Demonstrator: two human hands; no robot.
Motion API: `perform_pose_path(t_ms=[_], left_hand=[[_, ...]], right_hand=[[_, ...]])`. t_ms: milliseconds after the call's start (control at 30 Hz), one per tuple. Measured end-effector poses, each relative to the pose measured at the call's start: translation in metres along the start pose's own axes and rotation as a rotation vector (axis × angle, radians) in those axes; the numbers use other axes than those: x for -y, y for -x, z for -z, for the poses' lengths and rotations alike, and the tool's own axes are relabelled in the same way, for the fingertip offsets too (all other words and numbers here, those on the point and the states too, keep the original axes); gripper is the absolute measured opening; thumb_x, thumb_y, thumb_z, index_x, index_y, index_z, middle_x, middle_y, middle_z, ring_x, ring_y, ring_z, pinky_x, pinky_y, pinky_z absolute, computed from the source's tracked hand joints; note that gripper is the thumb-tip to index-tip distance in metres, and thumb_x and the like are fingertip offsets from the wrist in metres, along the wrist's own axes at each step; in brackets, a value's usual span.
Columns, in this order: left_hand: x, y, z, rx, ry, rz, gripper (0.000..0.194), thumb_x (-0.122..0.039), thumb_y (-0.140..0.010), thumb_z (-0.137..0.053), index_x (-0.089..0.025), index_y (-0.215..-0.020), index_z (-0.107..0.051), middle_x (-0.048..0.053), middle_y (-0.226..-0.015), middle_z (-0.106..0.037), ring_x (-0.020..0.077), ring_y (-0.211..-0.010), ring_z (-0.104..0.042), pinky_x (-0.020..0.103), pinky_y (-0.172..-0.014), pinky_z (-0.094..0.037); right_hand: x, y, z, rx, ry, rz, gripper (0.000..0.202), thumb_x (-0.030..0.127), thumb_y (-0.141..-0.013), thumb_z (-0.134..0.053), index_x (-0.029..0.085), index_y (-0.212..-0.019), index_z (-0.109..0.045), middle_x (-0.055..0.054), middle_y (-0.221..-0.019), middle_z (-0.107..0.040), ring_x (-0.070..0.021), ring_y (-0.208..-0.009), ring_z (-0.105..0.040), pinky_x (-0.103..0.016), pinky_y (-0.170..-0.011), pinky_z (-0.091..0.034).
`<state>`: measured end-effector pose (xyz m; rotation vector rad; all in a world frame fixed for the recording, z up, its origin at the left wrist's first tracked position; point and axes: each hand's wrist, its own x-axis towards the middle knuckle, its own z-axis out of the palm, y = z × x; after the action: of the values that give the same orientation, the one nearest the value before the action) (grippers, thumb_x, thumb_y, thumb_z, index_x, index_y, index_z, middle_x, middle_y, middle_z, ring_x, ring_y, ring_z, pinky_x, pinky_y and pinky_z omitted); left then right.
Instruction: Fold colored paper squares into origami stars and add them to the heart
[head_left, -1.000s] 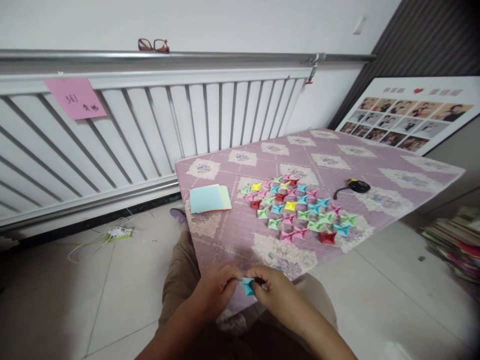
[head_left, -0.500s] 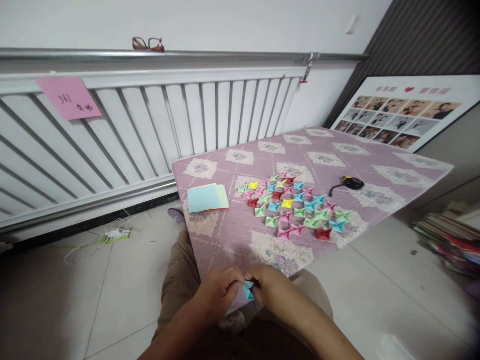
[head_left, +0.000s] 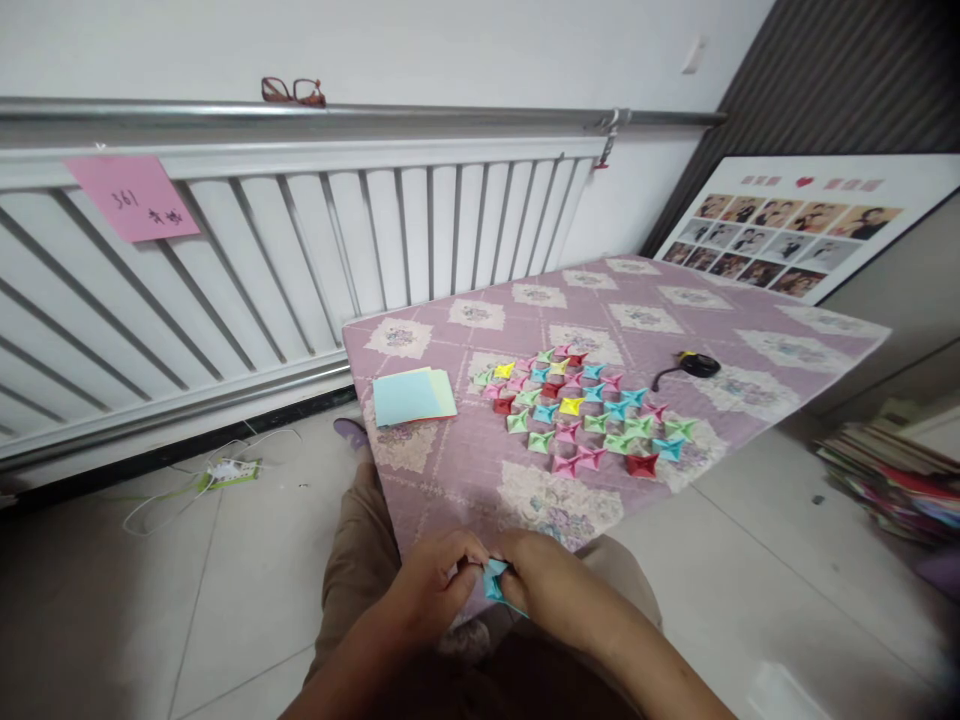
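Note:
A small folded blue paper (head_left: 493, 582) is held between both hands at the near corner of the table. My left hand (head_left: 442, 580) pinches its left side with thumb and finger. My right hand (head_left: 536, 575) is closed on its right side, and part of the paper shows below the fingers. Beyond the hands, several folded paper pieces (head_left: 571, 406) in pink, green, blue, yellow and red stand in loose rows on the patterned tablecloth (head_left: 465, 480). To their left lies a stack of flat paper sheets (head_left: 409, 397), light blue on top.
A black coiled object (head_left: 697, 365) with a cord lies at the table's right. Behind are a white radiator (head_left: 420, 230) and glasses (head_left: 292, 92) on a pipe. A photo board (head_left: 780, 230) leans at the back right; a power strip (head_left: 232, 472) is on the floor.
The blue paper has turned slightly between my fingers, and more of it shows under my right hand. The camera view has shifted a little.

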<state>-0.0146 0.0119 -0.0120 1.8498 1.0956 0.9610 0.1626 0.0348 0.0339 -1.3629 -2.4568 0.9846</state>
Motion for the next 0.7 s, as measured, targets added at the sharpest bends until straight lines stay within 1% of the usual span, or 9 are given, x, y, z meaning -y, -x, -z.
perform_pose_path(t_ms=[100,167,300,367,467,567,700], left_hand=[[0.0,0.003,0.0,0.001,0.041,0.099,0.027,-0.009,-0.073,-0.05,-0.02,-0.096,-0.06,0.002,-0.083,-0.062,0.0147,-0.073,-0.055,0.026,-0.067,-0.043],[0.002,0.005,-0.002,-0.002,0.13,0.163,0.034,-0.009,-0.071,-0.053,-0.02,-0.103,-0.057,0.001,-0.083,-0.059,0.0131,-0.069,-0.053,0.024,-0.064,-0.043],[0.004,0.006,-0.011,-0.012,0.304,0.26,0.041,-0.007,-0.068,-0.055,-0.02,-0.107,-0.053,0.0,-0.082,-0.057,0.0109,-0.069,-0.051,0.021,-0.061,-0.041],[0.005,0.005,-0.017,-0.048,0.336,0.309,0.039,-0.007,-0.068,-0.055,-0.019,-0.105,-0.053,-0.001,-0.081,-0.057,0.011,-0.069,-0.051,0.02,-0.061,-0.04],[0.007,0.003,-0.023,-0.127,0.361,0.328,0.032,-0.007,-0.069,-0.054,-0.019,-0.099,-0.054,0.0,-0.083,-0.057,0.0118,-0.071,-0.052,0.022,-0.064,-0.042],[0.008,0.001,-0.023,-0.162,0.369,0.342,0.027,-0.008,-0.071,-0.05,-0.018,-0.096,-0.055,0.001,-0.085,-0.059,0.0127,-0.073,-0.054,0.024,-0.066,-0.043],[0.007,0.001,-0.02,-0.18,0.351,0.354,0.021,-0.009,-0.075,-0.047,-0.018,-0.091,-0.056,0.0,-0.08,-0.061,0.0131,-0.074,-0.056,0.024,-0.069,-0.044]], right_hand=[[-0.002,-0.003,-0.001,-0.013,-0.04,0.019,0.018,0.008,-0.063,-0.044,0.019,-0.064,-0.058,0.0,-0.07,-0.063,-0.0139,-0.064,-0.054,-0.022,-0.059,-0.032],[-0.004,-0.005,-0.002,-0.027,-0.084,0.011,0.017,0.008,-0.063,-0.044,0.019,-0.061,-0.057,0.001,-0.064,-0.06,-0.0127,-0.061,-0.051,-0.022,-0.056,-0.031],[-0.008,-0.01,-0.006,-0.056,-0.152,-0.069,0.017,0.009,-0.063,-0.044,0.019,-0.061,-0.058,0.003,-0.059,-0.057,-0.0116,-0.057,-0.048,-0.021,-0.052,-0.028],[-0.009,-0.013,-0.009,-0.077,-0.167,-0.107,0.016,0.01,-0.064,-0.045,0.019,-0.062,-0.057,0.003,-0.059,-0.057,-0.0116,-0.058,-0.049,-0.021,-0.052,-0.028],[-0.01,-0.016,-0.016,-0.114,-0.201,-0.123,0.014,0.01,-0.066,-0.045,0.019,-0.063,-0.056,0.003,-0.06,-0.057,-0.0116,-0.059,-0.05,-0.021,-0.054,-0.03],[-0.009,-0.019,-0.024,-0.164,-0.228,-0.129,0.013,0.01,-0.066,-0.044,0.019,-0.062,-0.053,0.004,-0.059,-0.054,-0.0115,-0.059,-0.048,-0.021,-0.055,-0.03],[-0.007,-0.021,-0.033,-0.224,-0.241,-0.163,0.012,0.012,-0.068,-0.044,0.019,-0.062,-0.052,0.004,-0.058,-0.053,-0.0119,-0.058,-0.047,-0.021,-0.054,-0.031]])
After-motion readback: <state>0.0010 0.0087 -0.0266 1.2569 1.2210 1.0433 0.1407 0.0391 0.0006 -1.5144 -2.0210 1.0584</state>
